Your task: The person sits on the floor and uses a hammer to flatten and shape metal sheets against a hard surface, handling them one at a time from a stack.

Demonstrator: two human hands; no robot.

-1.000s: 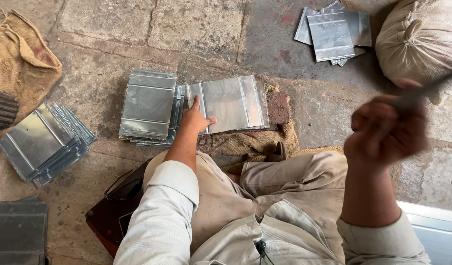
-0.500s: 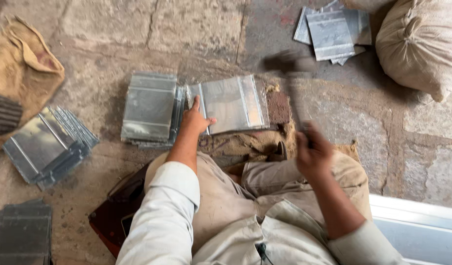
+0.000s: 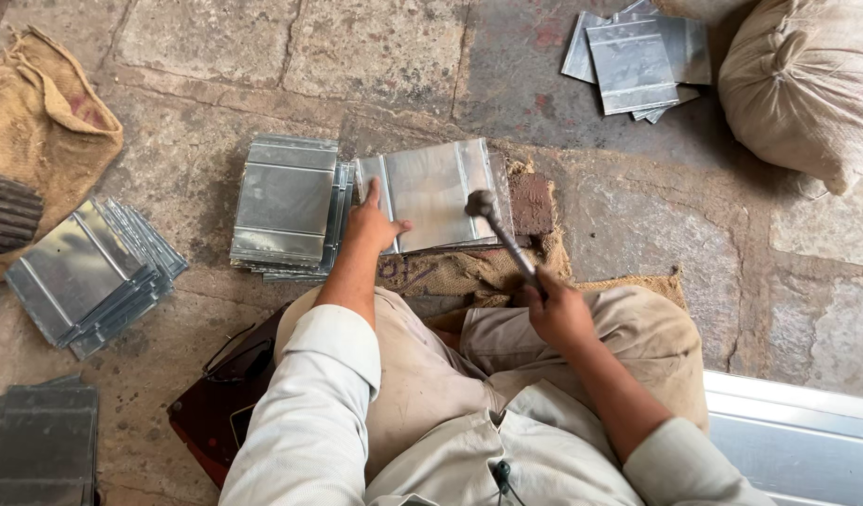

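Two hands are working at centre frame. The left hand (image 3: 373, 223) is lying flat, fingers spread, pressing on the lower left corner of a ribbed metal sheet (image 3: 438, 192), which is resting just above the person's knees on a folded burlap pad (image 3: 469, 272) on the stone floor (image 3: 216, 47). The right hand (image 3: 555, 309) is sitting lower right of the sheet, fingers wrapped tight round the handle of a hammer (image 3: 501, 234); the hammer head is touching or hovering just over the sheet's right edge, and which cannot be told.

A stack of like sheets (image 3: 286, 201) is lying just beside the worked sheet on its left, edges overlapping. A fanned pile of sheets (image 3: 89, 272) is lying at left, a darker pile (image 3: 43, 450) at lower left, and another small pile (image 3: 637, 56) at upper right, next to a filled sack (image 3: 806, 84). A burlap bag (image 3: 43, 122) is lying at upper left. Nothing is lying between either hand and the sheet.
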